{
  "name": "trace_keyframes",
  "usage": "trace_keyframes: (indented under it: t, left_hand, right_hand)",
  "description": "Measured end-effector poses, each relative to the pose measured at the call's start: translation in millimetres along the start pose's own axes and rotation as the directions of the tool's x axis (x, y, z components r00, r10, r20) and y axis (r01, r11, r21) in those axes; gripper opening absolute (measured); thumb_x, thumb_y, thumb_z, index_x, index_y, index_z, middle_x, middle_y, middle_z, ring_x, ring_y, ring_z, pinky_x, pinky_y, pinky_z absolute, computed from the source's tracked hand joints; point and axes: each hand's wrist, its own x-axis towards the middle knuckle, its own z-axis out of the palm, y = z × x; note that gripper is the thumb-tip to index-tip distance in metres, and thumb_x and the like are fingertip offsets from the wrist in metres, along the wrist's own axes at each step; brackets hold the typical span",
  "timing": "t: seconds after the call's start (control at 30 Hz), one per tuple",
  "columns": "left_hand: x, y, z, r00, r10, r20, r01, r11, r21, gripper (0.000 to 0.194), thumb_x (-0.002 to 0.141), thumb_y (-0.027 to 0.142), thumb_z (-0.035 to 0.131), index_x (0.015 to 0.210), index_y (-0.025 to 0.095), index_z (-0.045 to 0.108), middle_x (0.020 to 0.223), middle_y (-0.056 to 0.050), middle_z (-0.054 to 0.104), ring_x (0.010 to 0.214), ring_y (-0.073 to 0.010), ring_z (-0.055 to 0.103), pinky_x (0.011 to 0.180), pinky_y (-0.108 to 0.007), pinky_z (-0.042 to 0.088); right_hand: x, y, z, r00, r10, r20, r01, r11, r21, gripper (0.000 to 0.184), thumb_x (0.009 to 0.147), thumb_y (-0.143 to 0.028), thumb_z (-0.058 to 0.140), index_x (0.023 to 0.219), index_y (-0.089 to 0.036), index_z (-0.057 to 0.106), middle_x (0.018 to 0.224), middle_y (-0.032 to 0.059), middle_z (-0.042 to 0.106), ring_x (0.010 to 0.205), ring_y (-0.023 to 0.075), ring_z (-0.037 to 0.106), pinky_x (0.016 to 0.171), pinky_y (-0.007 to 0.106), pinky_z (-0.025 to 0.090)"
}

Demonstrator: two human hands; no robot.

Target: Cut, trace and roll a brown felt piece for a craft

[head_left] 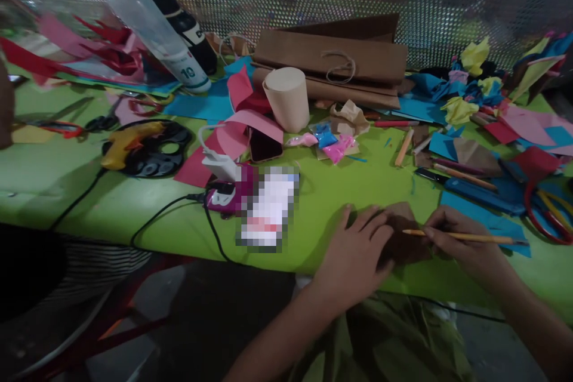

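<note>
My left hand [360, 250] lies with fingers stretched out at the left edge of a small piece of brown paper [405, 236] on the green table. My right hand [461, 245] grips a yellow pencil [474, 238] whose sharpened tip points left over the brown paper. Under and beyond the right hand lies a sheet of blue paper [487, 215]. Behind it are a blue box cutter [478, 194] and scissors with red and yellow handles [548, 209]. Part of the brown paper is hidden by my hands.
A pixelated phone [268, 209] lies left of my hands, beside a purple power strip [233, 194] with cables. A yellow glue gun [128, 143] rests on a black palette [170, 137]. Further back stand a beige paper cylinder [287, 101], rolled brown paper [331, 57] and bottles [192, 36].
</note>
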Motion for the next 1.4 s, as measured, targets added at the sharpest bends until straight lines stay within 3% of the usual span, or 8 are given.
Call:
trace_keyframes:
  t: [0.33, 0.53, 0.63, 0.83, 1.1, 1.4]
  left_hand:
    - [-0.7, -0.6, 0.2, 1.0, 0.014, -0.009, -0.014, 1.0, 0.011, 0.033, 0.097, 0.036, 0.061, 0.126, 0.022, 0.058, 0.163, -0.007, 0.046, 0.155, -0.0265, 0.034, 0.127, -0.064, 0.022]
    - [-3.5, -1.6, -1.1, 0.999, 0.035, -0.016, -0.035, 0.999, 0.015, 0.037, 0.102, 0.04, 0.055, 0.134, 0.022, 0.057, 0.163, -0.007, 0.047, 0.155, -0.0258, 0.033, 0.128, -0.062, 0.021]
    - [-6.1, -2.5, -3.4, 0.999, 0.049, -0.011, -0.048, 0.998, 0.027, 0.039, 0.102, 0.038, 0.055, 0.137, 0.022, 0.056, 0.163, -0.007, 0.045, 0.155, -0.0264, 0.033, 0.128, -0.06, 0.022]
    - [-8.5, -5.3, -4.6, 0.998, 0.057, -0.006, -0.057, 0.997, 0.046, 0.046, 0.096, 0.034, 0.064, 0.14, 0.023, 0.056, 0.157, -0.009, 0.051, 0.153, -0.027, 0.036, 0.129, -0.055, 0.022]
    - [-9.0, -6.1, -5.1, 0.998, 0.054, -0.032, -0.053, 0.999, 0.012, 0.04, 0.102, 0.044, 0.054, 0.139, 0.026, 0.057, 0.154, -0.006, 0.055, 0.152, -0.0261, 0.038, 0.128, -0.057, 0.024]
    - [-9.4, -8.0, -4.5, 0.998, 0.056, -0.032, -0.056, 0.998, 0.003, 0.039, 0.101, 0.044, 0.056, 0.135, 0.024, 0.058, 0.153, -0.007, 0.056, 0.152, -0.0264, 0.038, 0.129, -0.056, 0.022]
  right_hand:
    - [-37.4, -4.3, 8.5, 0.999, 0.026, -0.036, -0.026, 1.0, -0.014, 0.026, 0.091, -0.045, 0.065, 0.075, -0.025, 0.062, 0.063, -0.0015, 0.059, 0.056, 0.0157, 0.049, 0.052, 0.029, 0.034]
    - [-41.9, 2.4, 2.9, 0.999, -0.008, 0.052, 0.011, 0.999, -0.045, 0.027, 0.092, -0.045, 0.065, 0.075, -0.025, 0.062, 0.065, -0.0004, 0.061, 0.059, 0.0163, 0.053, 0.053, 0.028, 0.039]
    - [-41.0, 3.9, -0.9, 0.999, -0.003, 0.036, 0.002, 1.0, 0.018, 0.028, 0.091, -0.047, 0.068, 0.075, -0.025, 0.064, 0.065, -0.0001, 0.063, 0.057, 0.0156, 0.053, 0.051, 0.028, 0.04]
    - [-20.0, -8.1, -2.2, 0.993, -0.012, -0.114, 0.039, 0.971, 0.237, 0.025, 0.088, -0.047, 0.076, 0.08, -0.025, 0.066, 0.073, 0.0002, 0.067, 0.062, 0.0159, 0.06, 0.057, 0.029, 0.051]
    - [32.6, -16.3, 16.7, 0.993, -0.047, -0.104, 0.068, 0.977, 0.201, 0.031, 0.087, -0.051, 0.075, 0.082, -0.024, 0.063, 0.074, 0.0004, 0.072, 0.063, 0.0165, 0.067, 0.06, 0.03, 0.053]
    - [38.1, -18.2, 19.6, 0.991, -0.028, -0.132, 0.044, 0.992, 0.118, 0.038, 0.084, -0.06, 0.074, 0.08, -0.024, 0.063, 0.072, 0.0023, 0.072, 0.06, 0.0168, 0.065, 0.056, 0.03, 0.051]
